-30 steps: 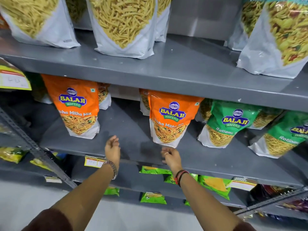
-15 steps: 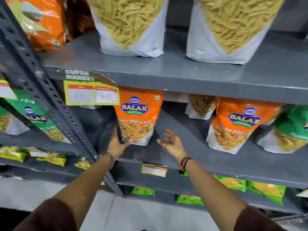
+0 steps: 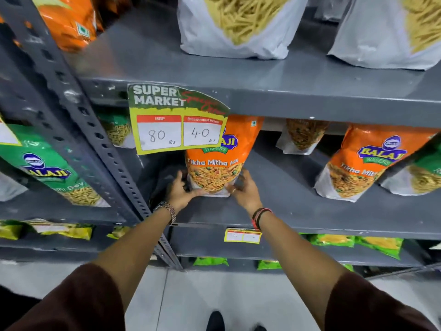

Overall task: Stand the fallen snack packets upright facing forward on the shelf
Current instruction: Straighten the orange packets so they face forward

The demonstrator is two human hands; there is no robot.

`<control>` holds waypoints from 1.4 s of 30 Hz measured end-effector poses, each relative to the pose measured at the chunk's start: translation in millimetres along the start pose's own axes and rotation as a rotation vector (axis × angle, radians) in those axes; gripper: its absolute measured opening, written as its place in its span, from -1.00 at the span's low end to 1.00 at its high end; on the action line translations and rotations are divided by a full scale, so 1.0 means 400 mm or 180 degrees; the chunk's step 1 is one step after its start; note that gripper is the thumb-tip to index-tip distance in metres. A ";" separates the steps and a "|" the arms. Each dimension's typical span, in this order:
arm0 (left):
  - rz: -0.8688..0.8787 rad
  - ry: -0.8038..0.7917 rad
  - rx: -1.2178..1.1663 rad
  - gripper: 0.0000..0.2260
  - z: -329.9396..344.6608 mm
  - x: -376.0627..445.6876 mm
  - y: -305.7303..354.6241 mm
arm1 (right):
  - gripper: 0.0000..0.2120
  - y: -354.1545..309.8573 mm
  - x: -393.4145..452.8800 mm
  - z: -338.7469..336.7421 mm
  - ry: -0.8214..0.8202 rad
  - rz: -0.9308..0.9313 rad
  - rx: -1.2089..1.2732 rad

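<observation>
An orange Tikha Mitha Mix packet (image 3: 218, 161) stands upright, front facing me, on the grey middle shelf (image 3: 298, 211). My left hand (image 3: 182, 189) grips its lower left corner and my right hand (image 3: 241, 189) grips its lower right corner. A price card (image 3: 176, 123) hanging from the shelf above hides the packet's top left. A second orange packet (image 3: 365, 166) stands further right, leaning slightly. Another packet (image 3: 301, 137) stands behind, between the two.
A perforated grey upright (image 3: 78, 120) runs diagonally on the left; beyond it stands a green packet (image 3: 52, 168). White packets (image 3: 238, 27) sit on the upper shelf. Green and yellow packets (image 3: 353, 242) lie on the lower shelves. A green packet (image 3: 424, 173) shows at far right.
My view shifted left and closer. Both hands moved from open beside the left orange packet to closing on its lower corners.
</observation>
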State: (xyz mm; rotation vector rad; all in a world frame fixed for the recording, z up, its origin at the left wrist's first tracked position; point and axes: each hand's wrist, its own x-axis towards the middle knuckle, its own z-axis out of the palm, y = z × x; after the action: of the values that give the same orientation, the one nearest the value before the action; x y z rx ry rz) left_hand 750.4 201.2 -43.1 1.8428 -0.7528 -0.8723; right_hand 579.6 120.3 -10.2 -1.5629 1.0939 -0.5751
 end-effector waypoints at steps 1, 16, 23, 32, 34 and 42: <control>-0.0004 0.0016 0.0012 -0.21 0.001 0.002 0.003 | -0.40 -0.001 0.005 0.000 0.0008 0.0019 0.0014; 0.0116 0.1361 -0.0430 -0.55 0.208 -0.145 -0.023 | -0.65 0.104 -0.090 -0.172 0.0905 0.0242 0.0330; -0.0024 0.0314 -0.0183 -0.73 0.427 -0.160 0.074 | -0.73 0.193 -0.176 -0.458 0.1693 0.0479 0.0197; -0.0012 -0.1022 -0.0648 -0.37 0.675 -0.139 0.245 | -0.36 0.247 -0.142 -0.756 0.1344 0.0511 0.0562; 0.0038 -0.1155 -0.0602 -0.28 0.722 -0.134 0.274 | -0.33 0.255 -0.123 -0.796 0.1164 0.0488 0.0656; 0.0034 -0.0690 -0.0808 -0.37 0.847 -0.145 0.306 | -0.43 0.272 -0.050 -0.846 0.0410 0.0297 0.0501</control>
State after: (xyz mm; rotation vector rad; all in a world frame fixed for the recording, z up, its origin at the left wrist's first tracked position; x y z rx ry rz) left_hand 425.0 37.8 -22.9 1.5357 -0.7464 -1.1195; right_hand 255.4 -27.2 -9.9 -1.3467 1.1826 -0.6890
